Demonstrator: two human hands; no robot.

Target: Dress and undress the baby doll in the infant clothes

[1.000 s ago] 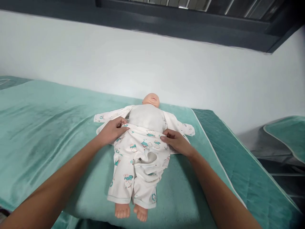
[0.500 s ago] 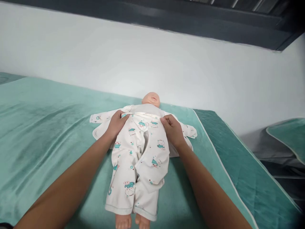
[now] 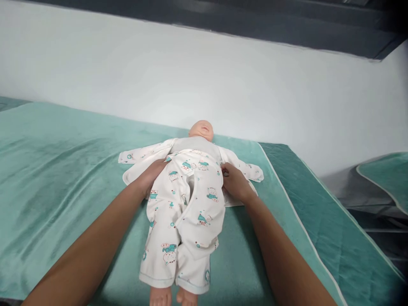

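Observation:
A baby doll (image 3: 201, 130) lies on its back, head away from me, bare feet toward me. It wears white split-crotch baby trousers (image 3: 204, 212) with teal and pink animal prints. A matching baby jacket (image 3: 143, 155) is spread open on both sides, its sleeves on the doll's outstretched arms. At the left edge of the waistband, my left hand (image 3: 155, 172) is closed on the trousers, its fingers partly hidden. My right hand (image 3: 235, 182) pinches the trousers at the right side of the waist, fingers curled. The waistband lies across the doll's grey-white torso.
A light green sheet (image 3: 70, 204) covers the surface under the doll. Darker green quilted cloth (image 3: 321, 204) borders it on the right. Behind stands a white wall (image 3: 159, 72), with a dark ledge (image 3: 255, 29) above. Another green cloth (image 3: 389, 176) is at far right.
Both hands have moved from the front of the waistband down to its sides. The waistband now lies flatter over the torso. The view has shifted slightly.

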